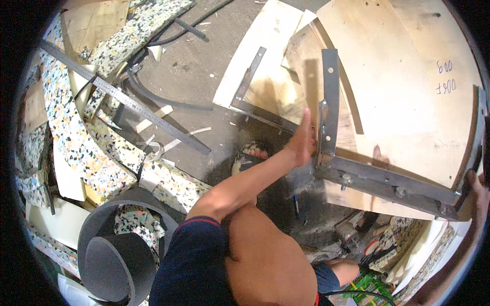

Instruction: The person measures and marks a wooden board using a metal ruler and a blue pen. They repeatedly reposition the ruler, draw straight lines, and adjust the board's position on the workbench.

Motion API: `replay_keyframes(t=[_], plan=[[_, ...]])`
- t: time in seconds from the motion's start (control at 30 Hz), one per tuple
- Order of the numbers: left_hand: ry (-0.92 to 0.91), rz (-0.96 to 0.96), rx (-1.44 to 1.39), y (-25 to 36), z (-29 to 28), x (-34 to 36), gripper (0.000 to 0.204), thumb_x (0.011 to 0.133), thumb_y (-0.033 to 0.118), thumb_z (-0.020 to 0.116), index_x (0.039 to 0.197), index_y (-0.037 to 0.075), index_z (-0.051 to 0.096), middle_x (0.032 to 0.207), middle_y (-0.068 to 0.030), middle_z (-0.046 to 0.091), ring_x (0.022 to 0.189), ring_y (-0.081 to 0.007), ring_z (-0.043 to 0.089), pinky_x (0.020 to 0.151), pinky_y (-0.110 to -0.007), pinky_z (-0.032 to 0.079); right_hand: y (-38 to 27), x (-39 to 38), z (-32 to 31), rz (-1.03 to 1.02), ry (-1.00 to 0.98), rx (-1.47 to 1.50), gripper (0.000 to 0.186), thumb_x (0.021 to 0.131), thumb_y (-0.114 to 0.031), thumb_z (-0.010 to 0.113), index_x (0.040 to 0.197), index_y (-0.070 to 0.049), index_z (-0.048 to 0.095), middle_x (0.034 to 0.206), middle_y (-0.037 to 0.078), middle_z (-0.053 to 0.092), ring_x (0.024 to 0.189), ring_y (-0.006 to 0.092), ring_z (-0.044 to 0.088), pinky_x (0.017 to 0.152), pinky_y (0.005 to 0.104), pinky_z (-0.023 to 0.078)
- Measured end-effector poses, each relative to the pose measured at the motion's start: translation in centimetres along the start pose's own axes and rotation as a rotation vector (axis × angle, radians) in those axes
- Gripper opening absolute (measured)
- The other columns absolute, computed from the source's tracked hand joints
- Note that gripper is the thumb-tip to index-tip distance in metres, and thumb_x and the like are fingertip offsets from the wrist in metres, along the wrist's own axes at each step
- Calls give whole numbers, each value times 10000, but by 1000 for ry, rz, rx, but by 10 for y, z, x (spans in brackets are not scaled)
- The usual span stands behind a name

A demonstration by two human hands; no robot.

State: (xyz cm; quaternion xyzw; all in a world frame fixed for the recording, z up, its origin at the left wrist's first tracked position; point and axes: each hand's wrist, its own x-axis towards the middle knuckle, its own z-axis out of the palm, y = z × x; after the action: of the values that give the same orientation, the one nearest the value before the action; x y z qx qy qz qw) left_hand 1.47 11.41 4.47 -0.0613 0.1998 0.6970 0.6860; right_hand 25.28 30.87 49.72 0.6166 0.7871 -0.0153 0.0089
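A dark angle-iron frame (pixel 372 176) with bolts and drilled holes is raised at an angle over plywood sheets, its shadow falling on them. My left hand (pixel 303 142) is at its left corner, one digit stretched up beside the upright bar and the other fingers partly hidden by the metal. At the far right rim, in shade, my right hand (pixel 477 186) closes around the frame's other corner; few of its fingers show. Behind the left hand, a similar metal frame (pixel 263 113) lies on a pale plywood sheet (pixel 250 58). A large plywood panel (pixel 398 81) bears handwritten marks.
Speckled foam strips (pixel 76 132) pile up on the left, with a long steel ruler (pixel 127 99) across them. A grey foam roll (pixel 109 262) stands lower left. On the floor lie a blue pen (pixel 296 207), black tubing (pixel 163 97) and scraps. My sandalled foot (pixel 252 153) shows mid-floor.
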Motion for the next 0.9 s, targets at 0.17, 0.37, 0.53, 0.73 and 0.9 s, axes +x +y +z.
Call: replay_keyframes(t=[0.17,0.37,0.53,0.73,0.9], plan=[[152,302,307,84,-34,10,719,935,541,683,1381,10,495,1303,-119,619,1163,-223,598,991,-385,494,86,43,157,-77,-97,382,674,860,-272,756,1381,74,504,1153,176,682,1036,253,665,910,351,534],[541,556,842,192,-56,21,582,840,307,849,1210,-70,607,1105,-173,704,917,-205,676,793,-320,549,1,4,365,102,-231,1097,428,903,-231,730,1205,55,626,1055,115,703,911,178,654,826,330,513],[774,621,995,225,-87,50,618,790,320,890,1148,-113,630,1012,-173,713,781,-177,664,674,-312,537,-27,-9,473,140,-158,1092,473,882,-343,742,1068,84,658,933,132,679,789,195,596,723,341,479],[943,499,1197,235,-134,87,741,801,567,774,1140,-87,697,1137,-272,708,1024,-345,701,896,-413,526,-36,-8,511,262,-227,998,569,897,-425,726,1095,105,671,995,176,704,904,211,643,805,354,500],[1008,494,1283,234,-149,113,774,829,584,735,1187,-100,677,1167,-297,691,1102,-379,675,946,-433,507,-40,-9,512,296,-187,831,648,858,-489,727,1112,106,687,1026,225,720,947,276,676,854,382,506]])
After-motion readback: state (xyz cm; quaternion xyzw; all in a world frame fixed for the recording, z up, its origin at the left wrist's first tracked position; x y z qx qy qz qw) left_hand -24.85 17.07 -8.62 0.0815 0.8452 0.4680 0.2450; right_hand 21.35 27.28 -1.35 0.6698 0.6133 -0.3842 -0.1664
